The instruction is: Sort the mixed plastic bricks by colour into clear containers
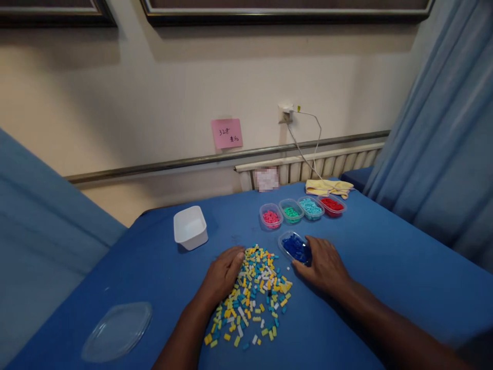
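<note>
I take the pile of mixed bricks [250, 303] as the centre of my clock, with twelve towards the wall; it lies loose on the blue tabletop [404, 298], yellow, white, teal and pale green jumbled together. My left hand [225, 270] rests at the pile's ten o'clock edge, palm down, fingers held close together; I cannot tell whether any bricks are under it. My right hand [327, 264] grasps the right end of the clear tub of dark blue bricks [281, 242], between one and two o'clock, thumb at its near edge and fingers at its far side. Beyond that, from just past twelve round towards two, stand the pink tub [271, 227], green tub [291, 221], light blue tub [314, 218] and red tub [333, 215], with a yellow cloth [327, 188] behind the last two. Between ten and eleven is a white container [197, 240], and between eight and nine lies a clear lid [117, 331].
</note>
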`<state>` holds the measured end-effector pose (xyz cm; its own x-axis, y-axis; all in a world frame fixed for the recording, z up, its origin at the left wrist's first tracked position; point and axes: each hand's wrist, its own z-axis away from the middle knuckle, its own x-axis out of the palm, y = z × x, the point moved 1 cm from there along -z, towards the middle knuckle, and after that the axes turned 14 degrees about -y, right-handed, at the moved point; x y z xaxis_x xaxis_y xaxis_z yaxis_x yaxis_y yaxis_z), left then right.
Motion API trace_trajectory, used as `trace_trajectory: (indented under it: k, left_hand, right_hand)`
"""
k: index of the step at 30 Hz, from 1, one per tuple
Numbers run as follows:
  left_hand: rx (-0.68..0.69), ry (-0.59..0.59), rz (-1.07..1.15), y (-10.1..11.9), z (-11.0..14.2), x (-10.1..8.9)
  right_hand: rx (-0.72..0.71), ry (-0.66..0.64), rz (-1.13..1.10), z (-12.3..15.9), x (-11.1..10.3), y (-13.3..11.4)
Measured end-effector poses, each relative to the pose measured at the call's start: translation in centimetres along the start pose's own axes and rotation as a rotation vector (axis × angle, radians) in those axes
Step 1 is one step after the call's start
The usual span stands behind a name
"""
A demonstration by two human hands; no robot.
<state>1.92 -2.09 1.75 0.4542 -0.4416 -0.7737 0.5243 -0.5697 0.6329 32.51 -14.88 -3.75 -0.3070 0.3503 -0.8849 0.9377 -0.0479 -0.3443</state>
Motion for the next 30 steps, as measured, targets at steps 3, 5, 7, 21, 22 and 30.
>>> trace_trajectory:
  k: [3,5,7,21,22,30]
  left_hand:
    - [0.029,0.023,0.045,0.4,0.2,-0.1]
    - [0.017,0.061,0.059,0.4,0.2,-0.3]
    - [-0.013,0.108,0.064,0.1,0.2,-0.5]
    - [-0.079,0.12,0.059,-1.7,-0.8,-0.9]
    - [-0.085,0.119,0.063,-1.8,-0.8,-1.0]
    - [-0.108,0.091,0.091,-2.3,-1.0,-1.4]
  right_hand:
    - [-0.01,-0.03,-0.041,0.5,0.2,-1.1]
    - [0.012,-0.041,-0.051,0.8,0.0,-1.2]
    - [0.052,-0.039,-0.043,1.0,-0.5,-0.2]
    - [0.413,-0.049,0.264,0.6,-7.8,17.8]
    - [0.408,-0.047,0.263,0.4,-7.6,18.1]
    - [0.422,-0.039,0.227,-0.1,-5.6,17.9]
